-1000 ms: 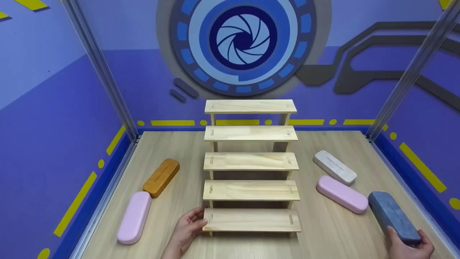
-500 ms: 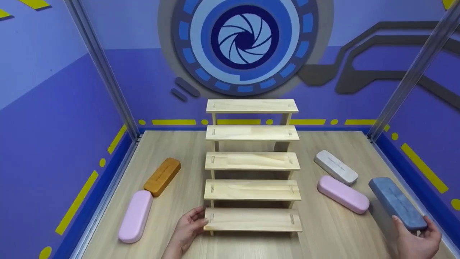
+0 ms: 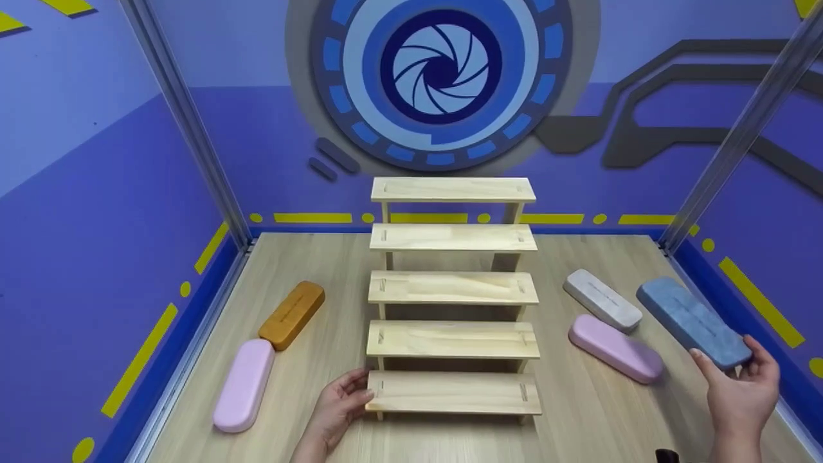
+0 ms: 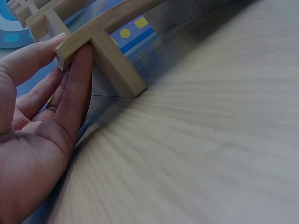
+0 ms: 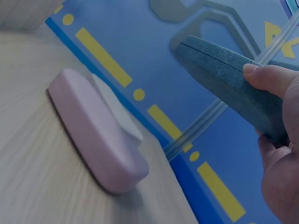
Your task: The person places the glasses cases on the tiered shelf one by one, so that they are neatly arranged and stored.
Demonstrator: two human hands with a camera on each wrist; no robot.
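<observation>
Right hand (image 3: 742, 389): thumb and fingers pinch the near end of a blue glasses case (image 3: 694, 321), which is raised off the wood-grain tabletop (image 3: 595, 424), right of the white glasses case (image 3: 602, 300) and right-hand pink glasses case (image 3: 614, 348). Left hand (image 3: 337, 408): pinches the left end of the lowest shelf (image 3: 453, 392) on the five-tier wooden stand (image 3: 453, 289), thumb above, fingers beneath. Left of the stand lie an orange glasses case (image 3: 292, 315) and, just beside it, another pink glasses case (image 3: 244, 386).

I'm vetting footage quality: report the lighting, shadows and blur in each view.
Head: bright, mostly crisp, shadow over the near end of the right-hand pink case; left wrist: dimmer, tabletop grain smeared; right wrist: also dim, the blue case dark underneath.
</observation>
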